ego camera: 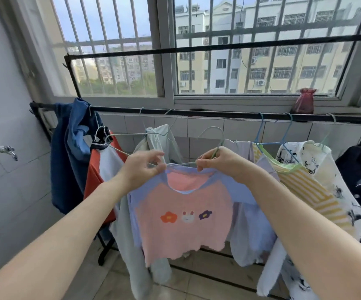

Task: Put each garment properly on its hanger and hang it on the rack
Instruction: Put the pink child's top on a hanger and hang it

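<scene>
Head view. I hold a small pink T-shirt with lilac-blue sleeves and a flower-and-bunny print in front of the black metal clothes rack, below its lower rail. My left hand pinches the shirt's left shoulder, fingers closed on the fabric; my right hand grips the right side of the neckline together with a pale green wire hanger — its hook stands free, not on the rail. Behind the shirt, garments hang from the rail: a blue garment, a red-and-white top, a pale grey-green hooded garment, a yellow-striped top and a white black-printed garment.
</scene>
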`<control>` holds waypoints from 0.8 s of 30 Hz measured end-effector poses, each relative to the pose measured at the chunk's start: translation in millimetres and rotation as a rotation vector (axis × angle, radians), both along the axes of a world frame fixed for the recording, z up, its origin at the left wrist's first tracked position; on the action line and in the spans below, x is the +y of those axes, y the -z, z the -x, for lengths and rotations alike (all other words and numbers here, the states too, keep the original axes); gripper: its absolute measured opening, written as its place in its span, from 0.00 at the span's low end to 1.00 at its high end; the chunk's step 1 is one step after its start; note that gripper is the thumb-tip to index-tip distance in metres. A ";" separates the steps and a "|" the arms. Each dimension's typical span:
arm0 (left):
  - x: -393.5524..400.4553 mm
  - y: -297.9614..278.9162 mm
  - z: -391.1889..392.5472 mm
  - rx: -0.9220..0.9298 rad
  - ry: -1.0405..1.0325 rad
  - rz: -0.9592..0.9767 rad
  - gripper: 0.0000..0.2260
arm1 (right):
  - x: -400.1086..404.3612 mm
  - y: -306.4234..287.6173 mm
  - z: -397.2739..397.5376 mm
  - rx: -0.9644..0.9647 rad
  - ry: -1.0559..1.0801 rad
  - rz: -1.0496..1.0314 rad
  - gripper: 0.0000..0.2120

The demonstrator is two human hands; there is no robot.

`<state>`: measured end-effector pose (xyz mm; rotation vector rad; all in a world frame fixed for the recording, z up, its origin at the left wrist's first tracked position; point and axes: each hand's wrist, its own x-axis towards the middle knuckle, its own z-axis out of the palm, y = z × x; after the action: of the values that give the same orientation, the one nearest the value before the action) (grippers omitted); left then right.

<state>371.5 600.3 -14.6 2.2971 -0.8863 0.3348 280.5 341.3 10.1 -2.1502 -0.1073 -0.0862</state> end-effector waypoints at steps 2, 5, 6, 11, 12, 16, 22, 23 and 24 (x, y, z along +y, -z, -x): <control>-9.2 1.3 4.4 -0.071 0.030 -0.109 0.05 | 2.2 -2.1 2.0 -0.007 -0.007 -0.041 0.12; -17.1 5.4 8.2 -0.046 0.041 -0.001 0.10 | 1.7 -4.3 5.6 -0.001 -0.041 -0.104 0.09; -15.5 6.0 6.9 -0.059 0.034 0.049 0.11 | -2.1 -4.8 8.1 -0.009 -0.036 -0.149 0.06; 5.9 8.5 -6.6 -0.024 -0.013 0.198 0.13 | -45.2 6.3 23.4 -0.052 0.048 -0.019 0.04; 9.3 8.8 -9.0 -0.009 -0.024 0.222 0.13 | -51.0 12.6 24.9 -0.071 0.092 -0.017 0.08; 9.3 9.3 -9.7 0.101 -0.052 0.147 0.22 | -54.1 33.7 25.4 -0.178 0.209 -0.147 0.10; -35.4 4.5 20.8 0.000 0.041 0.141 0.11 | -31.8 42.1 15.7 -0.194 0.166 -0.147 0.07; -36.8 4.0 19.8 -0.011 0.033 0.179 0.13 | -31.7 42.2 15.9 -0.211 0.171 -0.164 0.06; -35.3 4.5 16.9 -0.007 0.019 0.205 0.15 | -33.3 41.2 17.3 -0.233 0.188 -0.190 0.06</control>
<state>354.6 565.1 -19.1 2.0997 -0.8359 0.4059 263.2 307.9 -31.0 -1.9493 -0.0299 -0.4397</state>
